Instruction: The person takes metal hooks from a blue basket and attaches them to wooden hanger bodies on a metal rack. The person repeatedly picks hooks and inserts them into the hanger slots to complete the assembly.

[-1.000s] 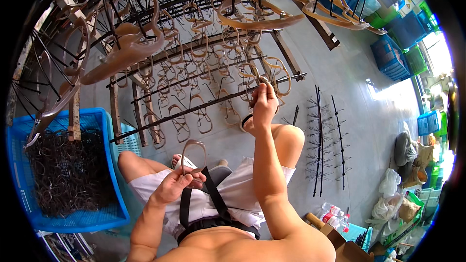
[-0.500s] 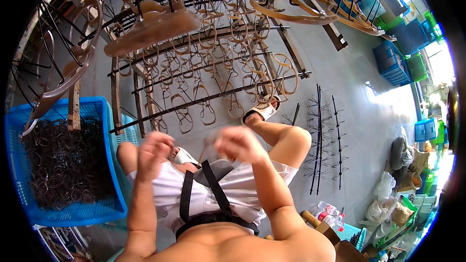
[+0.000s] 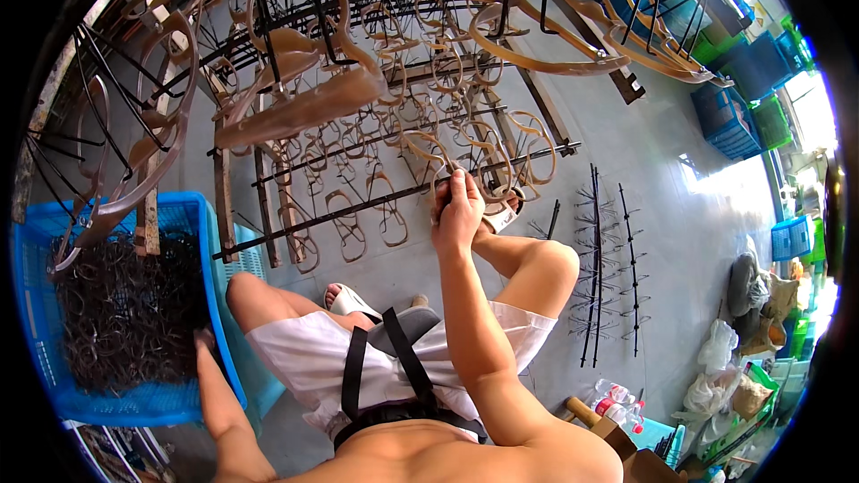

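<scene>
My right hand [image 3: 459, 207] reaches forward to the near black rod [image 3: 344, 211] of a rack. Its fingers are closed in a pinch on a brown translucent eyeglass frame [image 3: 428, 145] at that rod; the exact grip is partly hidden. More eyeglass frames [image 3: 347, 234] hang in rows along the rods. Down at the left, my left hand [image 3: 205, 337] dips over the inner side of a blue plastic basket [image 3: 225, 340]. A tangled pile of dark brown eyeglass frames [image 3: 125, 317] lies in it. The fingers of that hand are hard to make out.
Large eyeglass frames [image 3: 304, 112] on black wires hang close overhead. Wired black rods [image 3: 596, 268] lie on the grey floor at the right. Plastic bottles [image 3: 617, 402] and a cardboard box [image 3: 617, 443] stand near my right elbow. Blue crates [image 3: 721, 121] line the far right.
Both hands were raised above my lap with fingers curled. The left has dropped leftward to the basket, and the right has moved forward to the rack's near rod.
</scene>
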Motion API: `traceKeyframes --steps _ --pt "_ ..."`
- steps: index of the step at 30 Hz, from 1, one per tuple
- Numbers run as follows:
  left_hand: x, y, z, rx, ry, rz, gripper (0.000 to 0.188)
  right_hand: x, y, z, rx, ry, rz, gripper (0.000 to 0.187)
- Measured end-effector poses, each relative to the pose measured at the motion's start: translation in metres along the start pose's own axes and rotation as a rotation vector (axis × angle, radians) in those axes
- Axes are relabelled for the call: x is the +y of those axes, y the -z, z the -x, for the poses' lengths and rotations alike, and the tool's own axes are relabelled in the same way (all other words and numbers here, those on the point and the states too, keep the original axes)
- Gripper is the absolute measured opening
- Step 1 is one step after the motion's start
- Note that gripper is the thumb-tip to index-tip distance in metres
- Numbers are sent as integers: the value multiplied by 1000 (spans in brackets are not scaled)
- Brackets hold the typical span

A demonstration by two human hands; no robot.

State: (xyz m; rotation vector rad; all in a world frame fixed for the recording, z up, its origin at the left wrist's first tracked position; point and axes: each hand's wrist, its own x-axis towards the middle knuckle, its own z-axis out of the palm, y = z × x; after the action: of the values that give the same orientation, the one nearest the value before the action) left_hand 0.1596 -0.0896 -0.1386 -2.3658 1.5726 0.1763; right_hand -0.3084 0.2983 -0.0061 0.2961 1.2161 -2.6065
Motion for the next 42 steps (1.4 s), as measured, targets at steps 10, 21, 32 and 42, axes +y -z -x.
traceKeyframes --steps 10,21,32,42 --pt "-17 -5 -2 -135 -207 -210 50 5 -9 4 30 51 105 17" --pt "-33 8 5 -137 -461 -373 42 12 -14 13 64 130 94 19" --pt "-21 94 35 164 -667 95 33 17 -7 15 -155 216 278 21" --pt "-5 96 88 296 -751 304 22 21 -7 15 -65 463 741 24"
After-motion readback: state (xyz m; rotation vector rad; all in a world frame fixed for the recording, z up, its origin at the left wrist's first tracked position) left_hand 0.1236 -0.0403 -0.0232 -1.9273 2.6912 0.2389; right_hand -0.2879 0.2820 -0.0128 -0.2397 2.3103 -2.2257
